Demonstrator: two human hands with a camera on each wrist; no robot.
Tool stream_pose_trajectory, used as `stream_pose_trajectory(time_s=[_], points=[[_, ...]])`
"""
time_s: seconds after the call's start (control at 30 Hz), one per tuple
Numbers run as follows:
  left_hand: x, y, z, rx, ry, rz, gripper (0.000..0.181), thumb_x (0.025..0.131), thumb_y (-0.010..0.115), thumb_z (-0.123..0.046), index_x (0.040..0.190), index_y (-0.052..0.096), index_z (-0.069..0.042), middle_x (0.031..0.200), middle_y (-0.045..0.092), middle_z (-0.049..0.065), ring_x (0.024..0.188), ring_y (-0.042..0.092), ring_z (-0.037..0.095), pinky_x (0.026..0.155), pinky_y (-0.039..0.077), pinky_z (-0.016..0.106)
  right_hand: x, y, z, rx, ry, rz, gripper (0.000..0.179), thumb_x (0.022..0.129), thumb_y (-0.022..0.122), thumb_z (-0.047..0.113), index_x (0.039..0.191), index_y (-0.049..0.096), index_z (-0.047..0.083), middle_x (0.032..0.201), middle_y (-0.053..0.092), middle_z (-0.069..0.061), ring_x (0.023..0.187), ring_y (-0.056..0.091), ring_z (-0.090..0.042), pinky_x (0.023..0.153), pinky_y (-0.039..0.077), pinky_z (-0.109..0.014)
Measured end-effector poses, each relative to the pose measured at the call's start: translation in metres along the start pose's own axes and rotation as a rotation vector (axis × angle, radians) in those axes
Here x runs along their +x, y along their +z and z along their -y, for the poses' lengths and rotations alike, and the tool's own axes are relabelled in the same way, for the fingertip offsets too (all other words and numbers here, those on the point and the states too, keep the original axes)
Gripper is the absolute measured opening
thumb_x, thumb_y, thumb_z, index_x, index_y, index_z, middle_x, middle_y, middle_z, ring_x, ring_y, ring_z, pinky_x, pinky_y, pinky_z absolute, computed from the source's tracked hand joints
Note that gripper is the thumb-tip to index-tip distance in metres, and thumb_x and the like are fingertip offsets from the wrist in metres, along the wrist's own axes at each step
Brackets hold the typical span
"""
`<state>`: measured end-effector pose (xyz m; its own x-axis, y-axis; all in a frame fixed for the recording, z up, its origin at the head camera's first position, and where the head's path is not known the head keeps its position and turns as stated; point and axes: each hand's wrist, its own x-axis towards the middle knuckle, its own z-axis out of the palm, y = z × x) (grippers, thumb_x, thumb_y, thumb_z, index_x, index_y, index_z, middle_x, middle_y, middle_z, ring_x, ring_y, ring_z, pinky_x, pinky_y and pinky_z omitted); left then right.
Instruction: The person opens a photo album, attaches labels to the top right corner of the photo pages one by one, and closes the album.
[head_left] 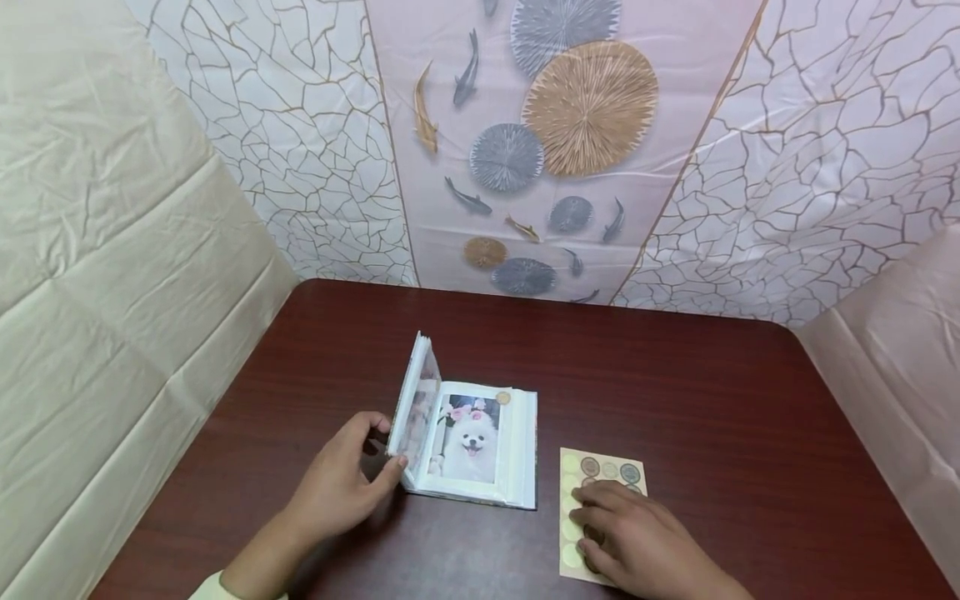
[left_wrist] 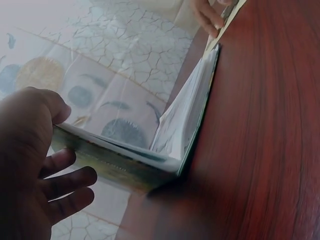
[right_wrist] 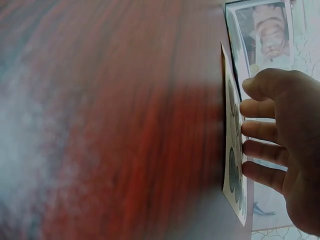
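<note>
A small photo album (head_left: 522, 450) lies open on the table, its left cover and pages raised nearly upright. My left hand (head_left: 337, 483) pinches the raised part near its edge; in the left wrist view the thumb and fingers lie on opposite sides of the dark green cover (left_wrist: 115, 167). The right page bears a photo of a white fluffy dog (head_left: 472, 446), with a round tan sticker (head_left: 503, 398) at its upper right corner. To the right is a cream sheet of round stickers (head_left: 567, 508), its left column pale. My right hand (head_left: 637, 533) rests its fingertips on that sheet, partly covering it.
The dark red wooden table (head_left: 675, 375) has rounded far corners. Behind it hangs a patterned cloth (head_left: 480, 208) with fish and round leaf shapes. Beige cloth (head_left: 135, 292) borders the left side, and more cloth (head_left: 892, 333) stands at the right.
</note>
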<state>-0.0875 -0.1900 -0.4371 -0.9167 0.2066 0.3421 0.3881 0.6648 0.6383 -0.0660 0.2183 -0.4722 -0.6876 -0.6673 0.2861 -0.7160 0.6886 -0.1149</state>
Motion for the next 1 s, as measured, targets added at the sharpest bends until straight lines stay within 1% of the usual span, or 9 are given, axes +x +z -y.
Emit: stream_pose_trajectory(time_s=[0.13, 0.23, 0.37, 0.47, 0.63, 0.8, 0.9, 1.0], points=[[0.002, 0.007, -0.003, 0.052, 0.073, 0.000, 0.049, 0.082, 0.086, -0.019, 0.117, 0.052, -0.015, 0.107, 0.059, 0.000, 0.084, 0.060, 0.018, 0.069, 0.052, 0.030, -0.001, 0.003, -0.003, -0.002, -0.002, 0.000, 0.026, 0.082, 0.082, 0.031, 0.104, 0.078, 0.021, 0.124, 0.069, 0.003, 0.120, 0.062, -0.020, 0.095, 0.054, -0.044], [0.004, 0.011, -0.005, 0.068, 0.122, 0.013, 0.049, 0.082, 0.086, -0.019, 0.117, 0.053, -0.015, 0.111, 0.059, -0.002, 0.087, 0.060, 0.016, 0.071, 0.053, 0.031, -0.002, 0.004, -0.004, -0.001, -0.013, -0.013, 0.026, 0.080, 0.083, 0.031, 0.103, 0.078, 0.020, 0.124, 0.069, 0.002, 0.120, 0.062, -0.021, 0.095, 0.054, -0.045], [0.008, 0.017, -0.006, 0.099, 0.176, 0.045, 0.043, 0.083, 0.085, -0.023, 0.115, 0.057, -0.014, 0.115, 0.060, -0.004, 0.101, 0.061, 0.014, 0.081, 0.055, 0.037, -0.002, 0.006, -0.006, 0.004, -0.008, -0.020, 0.027, 0.079, 0.084, 0.031, 0.102, 0.078, 0.020, 0.125, 0.069, 0.000, 0.121, 0.062, -0.023, 0.097, 0.053, -0.045], [0.009, 0.022, -0.008, 0.127, 0.206, 0.083, 0.038, 0.084, 0.084, -0.026, 0.112, 0.060, -0.015, 0.118, 0.061, -0.003, 0.111, 0.058, 0.015, 0.089, 0.054, 0.040, -0.003, 0.006, -0.007, 0.001, 0.009, -0.015, 0.028, 0.079, 0.085, 0.032, 0.103, 0.078, 0.021, 0.126, 0.069, 0.000, 0.122, 0.062, -0.023, 0.099, 0.051, -0.045], [0.009, 0.031, -0.010, 0.173, 0.246, 0.140, 0.034, 0.086, 0.083, -0.028, 0.111, 0.063, -0.018, 0.123, 0.060, -0.004, 0.118, 0.055, 0.016, 0.094, 0.052, 0.040, -0.002, 0.007, -0.009, -0.007, 0.016, -0.024, 0.029, 0.079, 0.085, 0.032, 0.104, 0.078, 0.022, 0.127, 0.068, 0.002, 0.123, 0.061, -0.022, 0.098, 0.050, -0.043], [0.011, 0.040, -0.010, 0.205, 0.318, 0.146, 0.031, 0.086, 0.084, -0.028, 0.110, 0.065, -0.021, 0.123, 0.061, -0.006, 0.119, 0.054, 0.015, 0.097, 0.051, 0.038, 0.000, 0.006, -0.013, -0.001, -0.013, -0.058, 0.029, 0.077, 0.084, 0.030, 0.103, 0.077, 0.019, 0.125, 0.068, 0.001, 0.120, 0.062, -0.022, 0.096, 0.053, -0.044], [0.011, 0.045, -0.010, 0.223, 0.361, 0.141, 0.029, 0.085, 0.083, -0.027, 0.110, 0.067, -0.022, 0.123, 0.061, -0.007, 0.120, 0.054, 0.015, 0.100, 0.049, 0.039, 0.002, 0.006, -0.015, 0.000, -0.016, -0.057, 0.029, 0.077, 0.084, 0.030, 0.103, 0.077, 0.019, 0.125, 0.069, 0.000, 0.119, 0.063, -0.022, 0.095, 0.054, -0.043], [0.013, 0.049, -0.011, 0.242, 0.400, 0.145, 0.029, 0.085, 0.083, -0.025, 0.110, 0.068, -0.023, 0.123, 0.062, -0.007, 0.120, 0.054, 0.016, 0.099, 0.049, 0.041, 0.002, 0.006, -0.018, -0.001, -0.009, -0.051, 0.029, 0.078, 0.084, 0.030, 0.103, 0.077, 0.018, 0.124, 0.069, -0.001, 0.119, 0.063, -0.023, 0.094, 0.054, -0.044]])
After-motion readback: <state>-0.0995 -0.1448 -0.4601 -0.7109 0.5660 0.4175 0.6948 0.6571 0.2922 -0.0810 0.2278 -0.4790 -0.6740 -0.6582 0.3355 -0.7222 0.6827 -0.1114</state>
